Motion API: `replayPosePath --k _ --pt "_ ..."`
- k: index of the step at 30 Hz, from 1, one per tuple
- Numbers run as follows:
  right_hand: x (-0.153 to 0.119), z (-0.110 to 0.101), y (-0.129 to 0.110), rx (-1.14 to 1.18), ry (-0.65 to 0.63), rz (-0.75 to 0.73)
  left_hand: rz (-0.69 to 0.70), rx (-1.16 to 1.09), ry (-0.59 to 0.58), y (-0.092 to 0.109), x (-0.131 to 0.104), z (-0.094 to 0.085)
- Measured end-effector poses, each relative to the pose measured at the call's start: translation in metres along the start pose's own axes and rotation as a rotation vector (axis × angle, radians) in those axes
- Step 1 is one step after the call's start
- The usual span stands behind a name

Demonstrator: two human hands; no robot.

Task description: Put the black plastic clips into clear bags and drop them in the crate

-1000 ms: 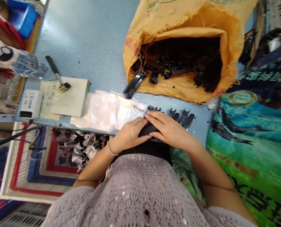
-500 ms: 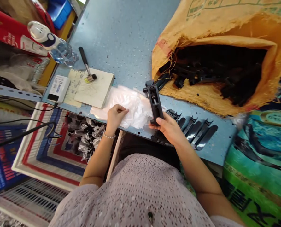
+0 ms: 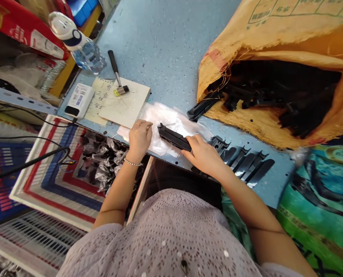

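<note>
A: Where is the piece now, and how do the hands stand?
B: The right hand [image 3: 206, 157] is closed on one end of a black plastic clip-like part [image 3: 173, 138]. Its other end points left, over the clear plastic bags [image 3: 171, 118]; whether it touches them, I cannot tell. The left hand [image 3: 140, 140] is just beside the bags, with its fingers drawn together. If a thin film is pinched between them, I cannot tell.

A: How will this part handle, in your opinion?
B: I judge it light and stiff, easy to carry in one hand. The smooth long sides may slip a little. The small prongs at the free end look the most fragile, so I would hold it by the solid body. The bags should be soft and slippery, and are better taken at one edge.

A: And what is difficult to see, going outward?
B: The palm and fingers cover the held end. To the right, the row of black parts [image 3: 248, 165] is partly hidden by the wrist and forearm, so I cannot count it. In the far right, the woven sack [image 3: 265, 32] has a very dark inside, and its pieces melt together; the frame also cuts this sack. Near left, the silvery wrapped pieces [image 3: 110, 165] show no clear contents.
</note>
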State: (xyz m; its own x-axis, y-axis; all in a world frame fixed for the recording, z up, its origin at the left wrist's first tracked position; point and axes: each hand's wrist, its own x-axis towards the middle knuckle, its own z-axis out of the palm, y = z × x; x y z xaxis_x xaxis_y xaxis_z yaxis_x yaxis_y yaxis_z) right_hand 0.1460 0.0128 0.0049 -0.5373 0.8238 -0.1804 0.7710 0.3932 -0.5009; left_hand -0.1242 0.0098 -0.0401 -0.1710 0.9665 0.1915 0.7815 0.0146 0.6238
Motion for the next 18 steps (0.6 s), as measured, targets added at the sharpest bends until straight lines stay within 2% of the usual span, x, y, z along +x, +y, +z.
replayPosePath --k 4,8,9,12,14,16,18 --pt "0.012 0.005 0.006 0.374 -0.013 0.034 0.044 -0.06 -0.074 -0.004 0.001 -0.006" --pt "0.022 0.015 -0.002 0.458 -0.046 0.035 0.132 -0.145 -0.077 0.013 -0.013 -0.012" --pt "0.023 0.018 -0.006 0.466 -0.027 0.041 0.195 -0.158 -0.113 0.021 -0.019 -0.013" --pt "0.021 0.025 -0.021 0.513 0.079 0.021 0.426 -0.234 -0.321 0.047 -0.039 -0.017" --pt "0.014 0.026 -0.032 0.553 0.099 -0.034 0.488 -0.256 -0.403 0.058 -0.052 -0.023" --pt "0.006 0.025 -0.041 0.633 0.025 -0.138 0.488 -0.227 -0.375 0.06 -0.064 -0.037" --pt "-0.001 0.021 -0.049 0.728 -0.103 -0.288 0.446 -0.183 -0.286 0.056 -0.078 -0.06"
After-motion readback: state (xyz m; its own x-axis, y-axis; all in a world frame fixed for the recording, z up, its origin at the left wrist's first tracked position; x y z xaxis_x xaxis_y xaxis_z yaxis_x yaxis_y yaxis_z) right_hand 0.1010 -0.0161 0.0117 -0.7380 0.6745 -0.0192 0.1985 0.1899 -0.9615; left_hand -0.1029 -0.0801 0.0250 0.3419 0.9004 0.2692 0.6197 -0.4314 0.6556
